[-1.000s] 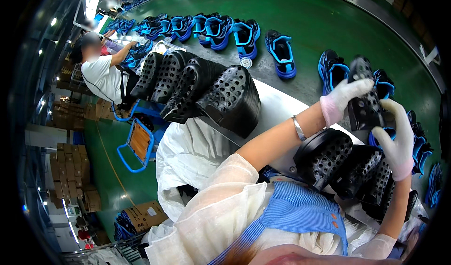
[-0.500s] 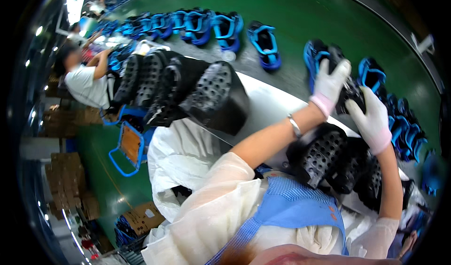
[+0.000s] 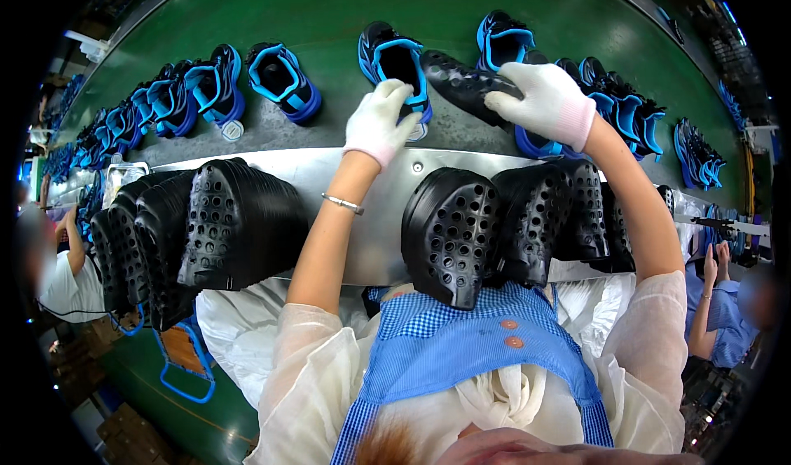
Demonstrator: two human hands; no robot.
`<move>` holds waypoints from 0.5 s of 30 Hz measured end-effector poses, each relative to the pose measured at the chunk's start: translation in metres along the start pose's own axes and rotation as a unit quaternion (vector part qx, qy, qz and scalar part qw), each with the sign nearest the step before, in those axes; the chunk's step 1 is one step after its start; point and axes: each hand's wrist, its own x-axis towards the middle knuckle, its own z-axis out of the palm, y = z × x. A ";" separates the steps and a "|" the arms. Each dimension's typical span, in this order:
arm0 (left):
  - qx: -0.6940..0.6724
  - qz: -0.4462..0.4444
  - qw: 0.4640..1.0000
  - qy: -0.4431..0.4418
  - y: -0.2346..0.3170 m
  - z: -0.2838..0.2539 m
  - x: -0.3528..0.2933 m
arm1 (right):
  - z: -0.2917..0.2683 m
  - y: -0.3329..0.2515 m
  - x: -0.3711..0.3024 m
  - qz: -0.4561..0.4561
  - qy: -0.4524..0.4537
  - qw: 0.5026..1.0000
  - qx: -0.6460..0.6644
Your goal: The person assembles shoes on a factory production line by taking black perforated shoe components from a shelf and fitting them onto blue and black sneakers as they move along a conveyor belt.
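Note:
In my gloved right hand (image 3: pixel 535 98) is a black perforated shoe insert (image 3: pixel 465 82), gripped by one end. Its other end points left, beside the opening of a black and blue sneaker (image 3: pixel 400 57). My gloved left hand (image 3: pixel 379 123) is at that sneaker's heel, its fingers curled at the collar and its thumb lower down; the grip is partly hidden. Just nearer than the hands, stacks of black perforated inserts (image 3: pixel 453 230) stand on a metal ledge (image 3: pixel 375 218). More stacked inserts (image 3: pixel 222 226) are to the left.
Sneakers line the green belt (image 3: pixel 329 20) on both sides; one sneaker (image 3: pixel 283 82) stands apart at left and another (image 3: pixel 503 40) at right. Co-workers sit at far left (image 3: pixel 70 279) and far right (image 3: pixel 729 321). A blue-framed chair (image 3: pixel 185 354) stands at lower left.
The view has swung and levelled. Earlier both hands were together at a dark insert; now my left hand is at the sneaker's heel and my right alone holds the insert.

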 end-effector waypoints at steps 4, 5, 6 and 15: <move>0.032 -0.032 0.998 -0.052 -0.001 0.024 0.012 | 0.007 -0.004 0.039 -0.001 -0.093 0.996 -0.016; 0.023 -0.020 0.999 -0.029 0.003 0.032 0.011 | 0.009 -0.002 0.050 -0.009 -0.114 0.993 -0.038; 0.030 -0.026 0.999 -0.029 0.007 0.037 0.012 | 0.006 -0.004 0.060 -0.017 -0.137 0.988 -0.066; -0.023 -0.123 0.988 -0.094 0.015 0.032 0.018 | 0.024 -0.031 0.114 0.016 -0.201 0.957 -0.209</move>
